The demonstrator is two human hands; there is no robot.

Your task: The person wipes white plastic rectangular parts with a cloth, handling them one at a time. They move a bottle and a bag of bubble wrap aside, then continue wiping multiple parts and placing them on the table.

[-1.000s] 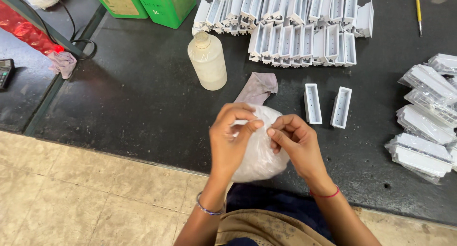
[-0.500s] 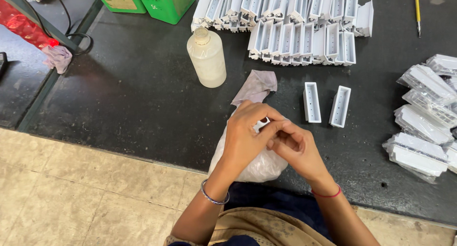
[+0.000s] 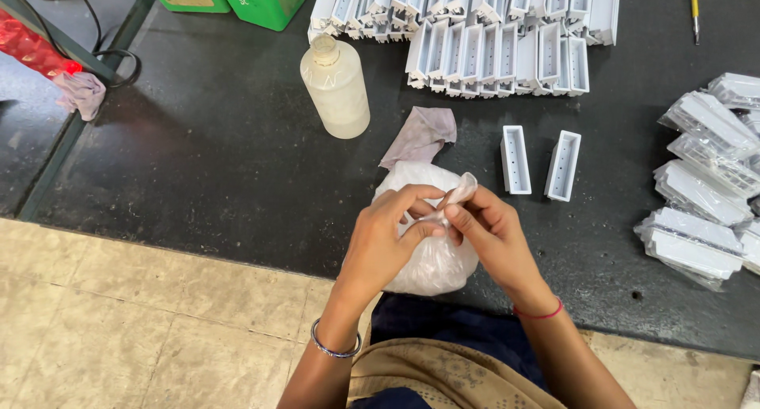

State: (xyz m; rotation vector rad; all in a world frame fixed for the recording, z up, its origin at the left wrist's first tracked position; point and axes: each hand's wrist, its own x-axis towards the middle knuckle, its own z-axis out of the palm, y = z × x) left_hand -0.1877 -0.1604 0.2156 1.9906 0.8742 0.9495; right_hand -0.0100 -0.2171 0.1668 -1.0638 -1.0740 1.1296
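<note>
Plastic bag (image 3: 431, 258) of small parts sits at the counter (image 3: 222, 171) edge; my left hand (image 3: 388, 235) and right hand (image 3: 491, 235) both pinch its twisted neck; I keep the twist tight

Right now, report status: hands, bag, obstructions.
Left hand and right hand both pinching clear plastic bag neck. Bag at table edge. Nothing blocking.
</note>
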